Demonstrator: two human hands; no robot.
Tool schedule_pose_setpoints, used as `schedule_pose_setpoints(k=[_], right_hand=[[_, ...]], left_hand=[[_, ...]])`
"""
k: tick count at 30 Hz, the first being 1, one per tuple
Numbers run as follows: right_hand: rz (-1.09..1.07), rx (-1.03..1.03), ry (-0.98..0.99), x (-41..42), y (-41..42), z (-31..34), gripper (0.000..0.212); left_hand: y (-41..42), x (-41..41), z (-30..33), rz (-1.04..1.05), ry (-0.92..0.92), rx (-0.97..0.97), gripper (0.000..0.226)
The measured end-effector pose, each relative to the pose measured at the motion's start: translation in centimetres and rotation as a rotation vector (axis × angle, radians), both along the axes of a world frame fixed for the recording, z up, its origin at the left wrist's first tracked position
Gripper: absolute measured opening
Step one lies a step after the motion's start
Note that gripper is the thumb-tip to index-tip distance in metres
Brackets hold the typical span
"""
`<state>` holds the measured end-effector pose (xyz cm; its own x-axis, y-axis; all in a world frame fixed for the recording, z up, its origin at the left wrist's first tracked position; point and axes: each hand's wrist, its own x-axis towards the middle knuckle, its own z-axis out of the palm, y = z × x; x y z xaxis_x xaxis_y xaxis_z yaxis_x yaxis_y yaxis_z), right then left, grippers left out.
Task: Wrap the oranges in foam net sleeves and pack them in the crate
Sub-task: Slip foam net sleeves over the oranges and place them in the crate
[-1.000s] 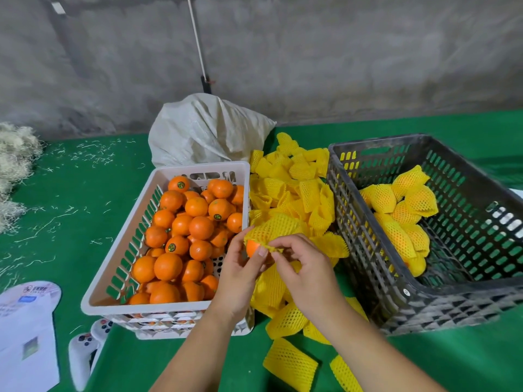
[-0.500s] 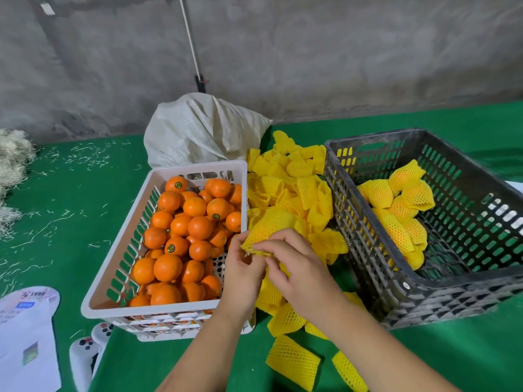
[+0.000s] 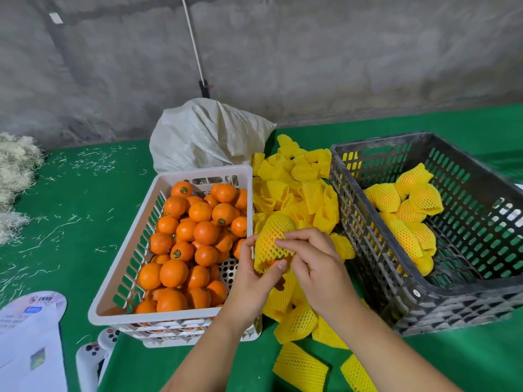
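Lying at the far left edge, a heap of pale straw-like fibre (image 3: 15,176) is seen on the green table cover (image 3: 85,199), with loose strands scattered around it. Near the lower left corner, printed paper (image 3: 31,343) and a white game controller (image 3: 90,360) are found. A white basket (image 3: 147,315) is filled with bare oranges (image 3: 195,236), some marked with small dark stickers. Behind it, a pale woven sack (image 3: 206,137) is slumped against the grey wall.

Just right of the basket, the left hand (image 3: 249,281) is curled around the lower edge of a yellow foam net sleeve (image 3: 273,239), through whose mesh an orange is glimpsed. The same sleeve is pinched from the other side by the right hand (image 3: 317,267), fingers bent over its top. The wrapped fruit is held above a loose pile of empty sleeves (image 3: 294,190), which is spread between the basket and a dark crate (image 3: 424,304). Inside the crate, several wrapped oranges (image 3: 404,210) are piled against its left wall.
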<state>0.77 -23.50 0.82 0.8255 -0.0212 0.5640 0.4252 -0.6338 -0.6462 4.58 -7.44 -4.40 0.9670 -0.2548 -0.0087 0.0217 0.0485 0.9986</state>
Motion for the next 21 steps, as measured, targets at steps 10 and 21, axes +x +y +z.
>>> schedule_pose_setpoints(k=[10, 21], right_hand=[[0.008, 0.647, 0.433, -1.2, 1.5, 0.9, 0.066], [-0.003, 0.898, 0.566, 1.2, 0.7, -0.4, 0.106]], left_hand=[[0.0, -0.1, 0.1, 0.02, -0.105, -0.015, 0.072], [-0.7, -1.2, 0.0, 0.005, -0.158, -0.012, 0.079]])
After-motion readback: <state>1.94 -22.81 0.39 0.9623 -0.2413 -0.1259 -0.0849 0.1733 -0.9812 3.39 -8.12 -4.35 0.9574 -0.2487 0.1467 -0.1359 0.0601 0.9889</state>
